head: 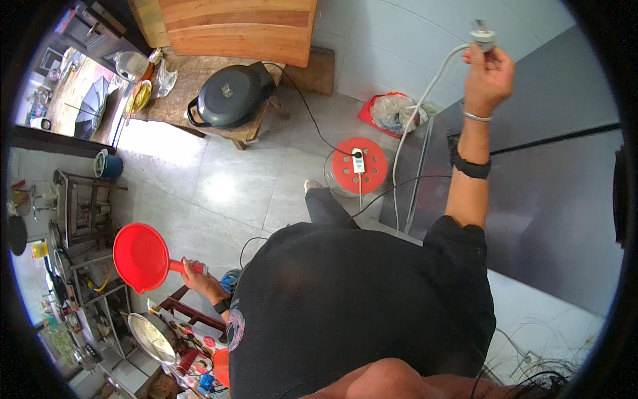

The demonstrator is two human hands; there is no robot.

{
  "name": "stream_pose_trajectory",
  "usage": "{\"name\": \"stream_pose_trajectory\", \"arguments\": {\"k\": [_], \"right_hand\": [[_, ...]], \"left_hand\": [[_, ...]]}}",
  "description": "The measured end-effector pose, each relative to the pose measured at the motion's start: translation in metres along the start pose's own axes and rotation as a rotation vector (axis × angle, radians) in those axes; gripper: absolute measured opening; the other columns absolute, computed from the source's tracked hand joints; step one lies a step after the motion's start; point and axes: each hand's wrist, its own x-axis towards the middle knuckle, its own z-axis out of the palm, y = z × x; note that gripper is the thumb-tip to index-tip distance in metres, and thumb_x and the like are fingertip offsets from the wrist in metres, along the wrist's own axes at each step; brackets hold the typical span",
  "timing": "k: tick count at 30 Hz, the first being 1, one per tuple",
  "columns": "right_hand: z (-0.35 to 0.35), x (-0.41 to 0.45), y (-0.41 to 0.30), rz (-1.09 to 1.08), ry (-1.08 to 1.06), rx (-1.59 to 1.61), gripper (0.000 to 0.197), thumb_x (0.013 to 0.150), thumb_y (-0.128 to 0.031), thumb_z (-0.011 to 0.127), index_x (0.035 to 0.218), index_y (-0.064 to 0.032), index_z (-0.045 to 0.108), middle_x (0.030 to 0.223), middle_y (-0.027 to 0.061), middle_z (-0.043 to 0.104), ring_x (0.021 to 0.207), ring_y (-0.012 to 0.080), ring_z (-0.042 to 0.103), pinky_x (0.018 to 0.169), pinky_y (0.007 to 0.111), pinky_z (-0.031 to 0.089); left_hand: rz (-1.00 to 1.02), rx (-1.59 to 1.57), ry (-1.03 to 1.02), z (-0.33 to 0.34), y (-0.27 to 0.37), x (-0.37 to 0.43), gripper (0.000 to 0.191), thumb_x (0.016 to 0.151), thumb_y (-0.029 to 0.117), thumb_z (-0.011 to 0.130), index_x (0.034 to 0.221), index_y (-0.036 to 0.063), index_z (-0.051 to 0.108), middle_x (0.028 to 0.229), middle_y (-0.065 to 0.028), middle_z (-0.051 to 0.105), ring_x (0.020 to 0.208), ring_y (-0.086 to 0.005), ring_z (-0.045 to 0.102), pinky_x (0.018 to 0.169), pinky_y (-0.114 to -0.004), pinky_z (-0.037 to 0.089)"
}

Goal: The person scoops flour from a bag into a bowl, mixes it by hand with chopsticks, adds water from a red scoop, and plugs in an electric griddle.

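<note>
My right hand [487, 80] is raised at the upper right, gripping a white power plug [482, 39] with its metal prongs pointing up. A thick white cord [417, 107] hangs from the plug down beside the grey refrigerator [543, 199]. At the left, my left hand [200, 280] is closed around the handle of a red plastic water dipper [142, 257]. The dipper's bowl looks empty. Ahead of me a red round stool [344, 174] carries a white power strip [358, 162] with a black plug in it.
A black electric baking pan [232, 95] lies on a wooden table [174, 112] under a wooden board [239, 25]. A red bag [371, 112] of plastic stands by the wall. A blue bucket [110, 166] and a pot [149, 335] are at left. Thin black cables cross the floor.
</note>
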Motion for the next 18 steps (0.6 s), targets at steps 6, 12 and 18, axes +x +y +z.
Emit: {"name": "stream_pose_trajectory", "arguments": {"k": [6,12,18], "right_hand": [[0.043,-0.053,0.083,0.303,-0.12,-0.053,0.019,0.069,-0.003,0.06,0.081,0.0006,0.046,0.063,0.0066,0.058,0.056,0.0095,0.056,0.052,0.022,0.045],[0.045,-0.114,0.165,0.567,-0.197,-0.132,0.017,0.068,0.0,0.059,0.079,0.001,0.046,0.063,0.0084,0.058,0.056,0.0116,0.056,0.053,0.023,0.046],[0.045,-0.184,0.212,0.744,-0.243,-0.157,0.019,0.066,-0.002,0.061,0.077,-0.0002,0.046,0.063,0.0074,0.057,0.054,0.0122,0.056,0.051,0.024,0.044]], "left_hand": [[0.026,0.172,0.041,0.035,0.015,0.02,0.023,0.071,0.023,0.059,0.074,0.0029,0.048,0.064,-0.0028,0.047,0.058,-0.0118,0.045,0.05,-0.024,0.036],[-0.044,0.304,0.119,0.103,0.051,0.004,0.023,0.071,0.025,0.06,0.076,0.0047,0.048,0.063,-0.0024,0.045,0.057,-0.0124,0.044,0.05,-0.024,0.036],[0.023,0.341,0.093,0.085,0.033,0.025,0.02,0.072,0.021,0.058,0.078,0.0049,0.048,0.063,-0.0031,0.047,0.057,-0.0126,0.046,0.048,-0.024,0.037]]}}
